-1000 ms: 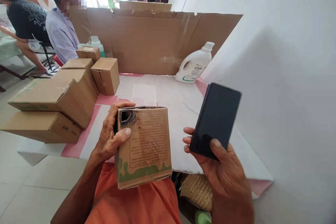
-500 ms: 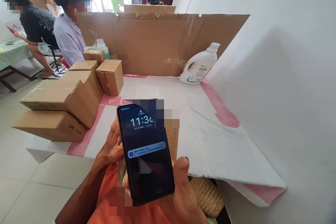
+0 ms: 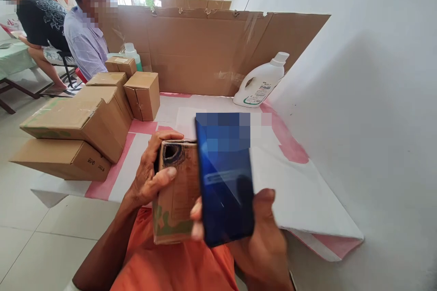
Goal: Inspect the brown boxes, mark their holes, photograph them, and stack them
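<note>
Cardboard box [image 3: 182, 204] partly behind the blurry phone [image 3: 227, 186]

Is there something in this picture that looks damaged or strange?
Yes: the cardboard box in the left hand looks damaged, with a rough hole near its upper left corner, ringed by dark marks. The large cardboard panel behind also has a nicked top edge.

Brown, green-blotched cardboard box [image 3: 182, 191]

Free room right of phone [image 3: 225, 195], bottle [image 3: 261, 84] beyond
</note>
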`<state>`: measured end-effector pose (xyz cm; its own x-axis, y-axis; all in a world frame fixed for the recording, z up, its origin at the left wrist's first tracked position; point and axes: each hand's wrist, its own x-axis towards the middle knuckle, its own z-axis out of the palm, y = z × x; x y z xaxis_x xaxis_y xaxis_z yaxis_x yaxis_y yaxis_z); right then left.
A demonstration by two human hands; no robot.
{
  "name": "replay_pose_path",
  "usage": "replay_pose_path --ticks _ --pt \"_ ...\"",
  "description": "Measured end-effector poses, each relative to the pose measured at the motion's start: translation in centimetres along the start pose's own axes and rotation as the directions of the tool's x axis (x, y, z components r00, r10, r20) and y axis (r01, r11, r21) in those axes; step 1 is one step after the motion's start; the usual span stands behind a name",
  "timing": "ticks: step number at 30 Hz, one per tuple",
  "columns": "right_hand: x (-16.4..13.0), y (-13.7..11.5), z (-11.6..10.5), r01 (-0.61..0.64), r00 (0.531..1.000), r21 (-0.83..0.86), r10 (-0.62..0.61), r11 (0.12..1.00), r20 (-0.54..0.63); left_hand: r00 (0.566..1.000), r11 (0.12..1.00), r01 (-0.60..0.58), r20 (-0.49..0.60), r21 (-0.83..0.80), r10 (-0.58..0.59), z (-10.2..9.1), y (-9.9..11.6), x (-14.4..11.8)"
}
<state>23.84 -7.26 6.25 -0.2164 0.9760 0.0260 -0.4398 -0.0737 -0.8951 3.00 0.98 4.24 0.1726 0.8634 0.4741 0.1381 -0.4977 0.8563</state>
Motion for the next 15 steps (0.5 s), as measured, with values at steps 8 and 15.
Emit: replay_pose_path --ticks 8,15 --pt "6.6 2.4 -14.3 0.055 0.710 -0.290 -0.242 0.956 -0.661 0.990 0.987 0.068 -0.110 -0.143 -0.084 -2.4 -2.1 1.7" --pt "8.9 8.4 -23.1 -0.421 0.597 -0.458 -0.141 0.783 -0.790 0.989 0.990 0.091 -0.107 -0.106 -0.102 -3.6 -3.8 3.4"
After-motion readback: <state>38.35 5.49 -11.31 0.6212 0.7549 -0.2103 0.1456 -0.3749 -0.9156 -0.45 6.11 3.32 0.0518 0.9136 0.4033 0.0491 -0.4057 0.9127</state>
